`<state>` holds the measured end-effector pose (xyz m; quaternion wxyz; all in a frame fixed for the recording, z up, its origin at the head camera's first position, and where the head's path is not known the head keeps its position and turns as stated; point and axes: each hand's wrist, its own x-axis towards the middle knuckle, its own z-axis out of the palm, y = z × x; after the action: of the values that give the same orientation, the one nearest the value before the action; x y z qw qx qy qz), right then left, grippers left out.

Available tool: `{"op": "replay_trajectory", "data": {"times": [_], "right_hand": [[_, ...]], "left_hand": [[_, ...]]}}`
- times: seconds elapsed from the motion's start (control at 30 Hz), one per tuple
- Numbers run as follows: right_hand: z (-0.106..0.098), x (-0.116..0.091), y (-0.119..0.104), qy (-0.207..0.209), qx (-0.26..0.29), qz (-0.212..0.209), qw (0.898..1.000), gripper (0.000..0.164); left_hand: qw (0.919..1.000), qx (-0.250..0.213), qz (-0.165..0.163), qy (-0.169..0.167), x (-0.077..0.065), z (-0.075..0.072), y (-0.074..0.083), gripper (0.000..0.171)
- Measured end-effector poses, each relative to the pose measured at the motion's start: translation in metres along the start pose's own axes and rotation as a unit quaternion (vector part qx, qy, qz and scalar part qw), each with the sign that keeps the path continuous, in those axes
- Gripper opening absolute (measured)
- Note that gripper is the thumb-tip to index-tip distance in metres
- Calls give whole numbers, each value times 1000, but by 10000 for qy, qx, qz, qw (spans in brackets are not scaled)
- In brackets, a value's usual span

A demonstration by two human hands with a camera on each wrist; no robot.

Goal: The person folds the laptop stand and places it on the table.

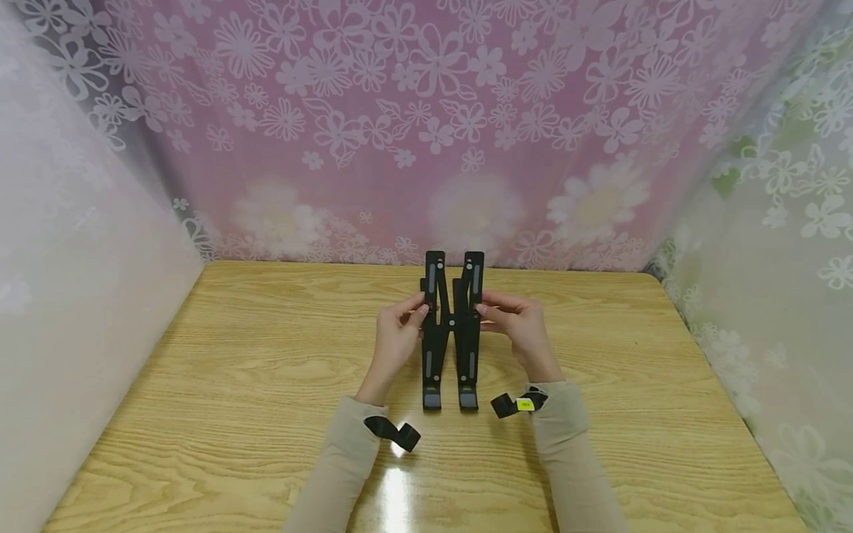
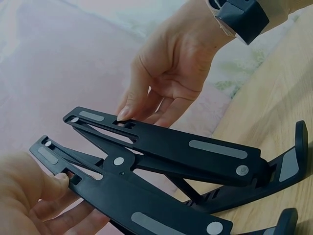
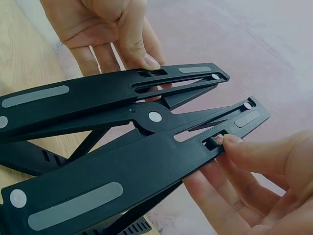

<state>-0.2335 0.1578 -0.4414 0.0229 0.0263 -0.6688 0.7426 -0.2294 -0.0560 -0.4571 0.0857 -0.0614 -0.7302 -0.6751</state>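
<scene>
A black folding laptop stand (image 1: 435, 348) stands partly spread on the table, its two long arms joined by a round pivot (image 2: 119, 161). Grey pads (image 3: 76, 205) line the arms, and upturned front lips (image 1: 469, 400) face the person. My left hand (image 1: 397, 331) pinches the left arm, thumb on top by a small slot and fingers underneath. On the other side my right hand (image 1: 523, 331) grips the right arm the same way, its thumb (image 3: 239, 147) at the matching slot. The fingertips beneath the arms are partly hidden.
The stand is on a wood-grain table (image 1: 266, 355). A pink floral curtain (image 1: 400, 148) hangs behind the table's far edge, with pale panels at left and right. Each wrist carries a black strapped camera (image 1: 408, 437) near the table surface.
</scene>
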Motion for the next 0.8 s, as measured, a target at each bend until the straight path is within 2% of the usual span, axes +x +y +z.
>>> {"op": "replay_trajectory", "data": {"times": [0.57,0.63,0.8], "right_hand": [[8,-2,3,-157,-1,-154,9998,32],[10,-2,3,-173,5,-153,9997,31],[13,-2,2,-220,-20,-178,9996,31]], "left_hand": [[10000,78,4,-49,-2,3,0,29],[9999,60,-18,-82,-4,3,5,30],[9998,-37,-120,-129,-5,3,5,31]]}}
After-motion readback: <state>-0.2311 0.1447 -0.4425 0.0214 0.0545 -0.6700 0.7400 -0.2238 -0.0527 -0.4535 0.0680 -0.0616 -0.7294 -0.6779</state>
